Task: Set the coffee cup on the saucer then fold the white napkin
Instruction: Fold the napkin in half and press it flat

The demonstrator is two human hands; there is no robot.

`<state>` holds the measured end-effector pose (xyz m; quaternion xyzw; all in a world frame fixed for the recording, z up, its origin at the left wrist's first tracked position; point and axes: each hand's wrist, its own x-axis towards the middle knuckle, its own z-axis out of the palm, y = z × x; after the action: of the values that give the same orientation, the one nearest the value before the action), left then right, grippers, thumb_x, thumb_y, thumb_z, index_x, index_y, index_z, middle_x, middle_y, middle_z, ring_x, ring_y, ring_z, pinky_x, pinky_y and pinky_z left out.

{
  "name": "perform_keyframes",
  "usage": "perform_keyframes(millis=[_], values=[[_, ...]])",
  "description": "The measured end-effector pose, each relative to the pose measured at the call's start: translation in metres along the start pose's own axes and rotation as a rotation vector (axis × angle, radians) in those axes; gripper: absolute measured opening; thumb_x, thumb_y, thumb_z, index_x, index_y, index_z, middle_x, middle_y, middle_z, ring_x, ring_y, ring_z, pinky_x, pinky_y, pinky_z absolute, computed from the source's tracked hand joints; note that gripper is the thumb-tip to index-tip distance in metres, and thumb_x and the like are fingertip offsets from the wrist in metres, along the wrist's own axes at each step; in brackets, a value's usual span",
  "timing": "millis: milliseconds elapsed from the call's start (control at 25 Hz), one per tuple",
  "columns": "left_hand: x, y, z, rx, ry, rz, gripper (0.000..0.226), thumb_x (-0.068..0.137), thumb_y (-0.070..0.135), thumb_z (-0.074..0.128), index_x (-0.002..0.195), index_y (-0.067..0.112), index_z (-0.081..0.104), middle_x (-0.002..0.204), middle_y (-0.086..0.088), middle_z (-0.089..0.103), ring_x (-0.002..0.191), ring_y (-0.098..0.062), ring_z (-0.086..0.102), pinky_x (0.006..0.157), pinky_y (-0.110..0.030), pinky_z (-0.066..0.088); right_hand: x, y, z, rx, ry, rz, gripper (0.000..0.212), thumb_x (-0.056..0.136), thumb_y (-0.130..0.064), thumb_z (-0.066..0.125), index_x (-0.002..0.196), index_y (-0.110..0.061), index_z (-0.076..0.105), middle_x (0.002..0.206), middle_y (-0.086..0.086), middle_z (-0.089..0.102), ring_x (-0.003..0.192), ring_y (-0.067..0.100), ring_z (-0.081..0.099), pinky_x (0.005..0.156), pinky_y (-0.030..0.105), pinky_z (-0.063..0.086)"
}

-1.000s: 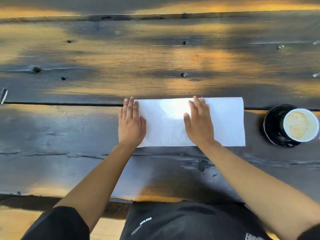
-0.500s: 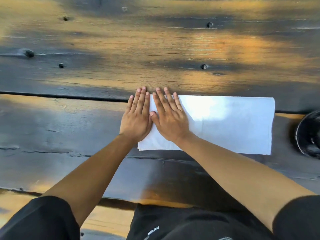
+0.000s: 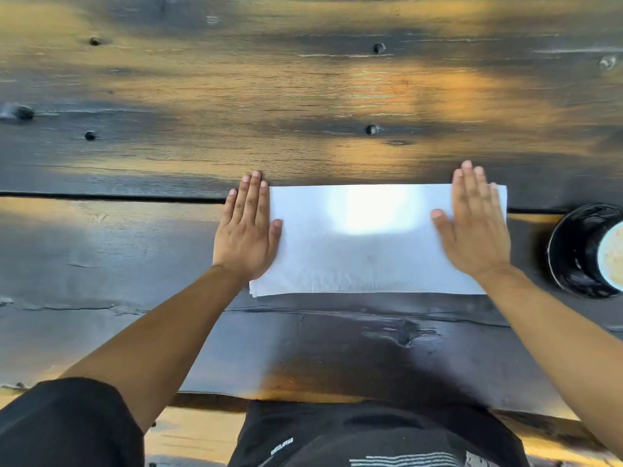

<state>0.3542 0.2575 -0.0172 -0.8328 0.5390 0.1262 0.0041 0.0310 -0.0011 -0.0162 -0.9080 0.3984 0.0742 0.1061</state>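
Clearly the white napkin [image 3: 364,244] is light, soft cloth that will slide and wrinkle easily on the dark wooden table [image 3: 303,96]; it lies as a long folded strip straight in front of the person, its layered edges showing at the near left corner. For the next fold it is best pinched at the corners of one short end, while the other end is pinned down so the layers do not creep. Left hand [image 3: 247,232] lies flat, palm down, fingers together and straight, on the strip's left end and partly on the bare wood beside it. Right hand [image 3: 475,227] is likewise spread flat on the right end, slightly blurred, thumb out toward the middle. Neither hand grips anything; both only press or smooth, well apart from each other. At the right edge of view the coffee cup [image 3: 612,254] stands on the black saucer [image 3: 569,254], so that step looks done
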Motion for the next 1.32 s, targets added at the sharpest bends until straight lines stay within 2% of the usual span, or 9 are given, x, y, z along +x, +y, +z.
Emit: perform_keyframes(millis=[200,360,400,520,640,800,1040,1160,1320], values=[[0.000,-0.001,0.002,0.009,0.017,-0.005,0.068,0.107,0.042,0.013,0.160,0.002,-0.001,0.171,-0.013,-0.005,0.158,-0.025,-0.006,0.128,-0.047,0.005,0.000,0.011,-0.007,0.057,-0.009,0.019,0.072,0.105,-0.047,0.020,0.160,-0.001,0.012,0.171,0.014,0.006,0.159,0.028,0.004,0.128,0.051,0.008],[0.001,-0.001,0.006,0.006,0.031,-0.004,0.068,0.107,0.043,0.012,0.160,0.003,0.000,0.171,-0.013,-0.004,0.158,-0.025,-0.006,0.128,-0.047,0.005,0.009,-0.060,-0.010,0.209,0.093,0.176,0.065,0.106,-0.038,0.020,0.159,0.000,0.017,0.170,0.017,0.010,0.158,0.032,0.005,0.127,0.053,0.009],[0.002,-0.001,0.006,0.003,0.033,-0.005,0.068,0.106,0.043,0.012,0.160,0.002,0.000,0.171,-0.013,-0.003,0.158,-0.025,-0.005,0.128,-0.047,0.005,0.014,-0.097,-0.009,0.244,0.120,0.131,0.063,0.106,-0.035,0.024,0.159,-0.001,0.020,0.170,0.017,0.012,0.158,0.033,0.007,0.127,0.053,0.010],[0.000,-0.003,0.008,0.009,0.049,0.004,0.068,0.106,0.042,0.012,0.160,0.002,0.003,0.170,-0.015,0.001,0.158,-0.027,-0.002,0.128,-0.048,0.007,0.017,-0.216,0.008,0.280,0.162,-0.217,0.055,0.105,-0.026,0.039,0.154,0.001,0.036,0.164,0.019,0.029,0.155,0.036,0.022,0.125,0.054,0.019],[0.002,-0.004,0.008,0.013,0.049,0.020,0.068,0.105,0.041,0.007,0.160,0.001,0.007,0.170,-0.017,0.003,0.158,-0.028,0.000,0.128,-0.049,0.009,0.021,-0.259,0.021,0.244,0.142,-0.327,0.054,0.108,-0.031,0.041,0.154,-0.003,0.038,0.163,0.015,0.034,0.154,0.031,0.027,0.123,0.050,0.026],[0.001,-0.003,0.007,0.010,0.044,0.011,0.069,0.106,0.042,0.015,0.160,0.001,0.006,0.170,-0.016,0.002,0.158,-0.028,-0.001,0.128,-0.049,0.008,0.018,-0.191,0.024,0.081,0.135,-0.344,0.064,0.107,-0.044,0.038,0.158,-0.006,0.030,0.166,0.011,0.028,0.155,0.029,0.023,0.125,0.050,0.023],[0.001,-0.003,0.006,0.014,0.027,0.004,0.068,0.106,0.043,0.013,0.160,0.002,0.002,0.170,-0.014,-0.003,0.158,-0.026,-0.005,0.128,-0.047,0.005,-0.003,-0.011,0.005,0.020,0.002,0.045,0.075,0.105,-0.056,0.016,0.162,-0.008,0.006,0.172,0.011,0.005,0.159,0.026,0.002,0.128,0.047,0.007],[-0.001,-0.002,0.007,0.012,0.037,-0.003,0.068,0.106,0.042,0.013,0.160,0.003,0.002,0.170,-0.014,-0.002,0.158,-0.026,-0.005,0.128,-0.048,0.006,-0.010,0.003,-0.003,0.028,-0.032,0.074,0.073,0.105,-0.051,0.018,0.161,-0.006,0.007,0.172,0.011,0.003,0.159,0.025,0.000,0.129,0.046,0.004],[0.000,-0.001,-0.003,-0.072,0.023,0.012,0.067,0.106,0.040,0.016,0.160,0.001,0.006,0.170,-0.015,0.001,0.158,-0.027,-0.003,0.128,-0.048,0.006,-0.006,-0.032,-0.012,0.149,0.028,0.210,0.068,0.101,-0.033,0.026,0.160,-0.002,0.016,0.171,0.013,0.008,0.159,0.028,0.002,0.128,0.050,0.005]])
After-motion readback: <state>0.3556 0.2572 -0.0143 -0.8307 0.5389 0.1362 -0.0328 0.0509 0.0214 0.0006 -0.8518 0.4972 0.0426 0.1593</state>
